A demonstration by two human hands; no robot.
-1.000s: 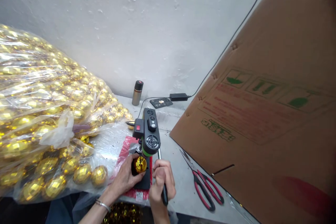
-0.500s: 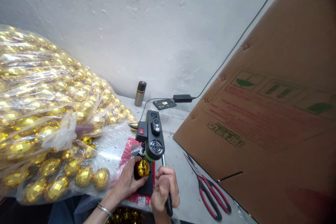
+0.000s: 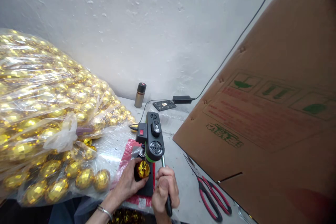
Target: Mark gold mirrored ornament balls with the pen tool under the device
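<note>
Between the thumb and fingers of my left hand (image 3: 129, 179) is a gold faceted ball (image 3: 143, 169), held on the black base (image 3: 147, 189) of a small bench drill press (image 3: 154, 136). The ball sits just under the front end of the machine's head. My right hand (image 3: 166, 187) is wrapped round the black-gripped lever (image 3: 168, 205) at the machine's right side. A red plastic sheet (image 3: 128, 154) lies beneath the base. The drill tip is hard to make out.
A clear bag (image 3: 52, 87) full of gold balls fills the left. Red-handled scissors (image 3: 210, 196) lie right, beside a large cardboard box (image 3: 257, 112). Behind stand a bottle (image 3: 140, 95), a phone-like dark slab (image 3: 164, 105) and a power adapter (image 3: 182, 99) with its cord.
Almost nothing differs. Both hands keep the same holds on the ball and the lever, and the view has shifted very slightly.
</note>
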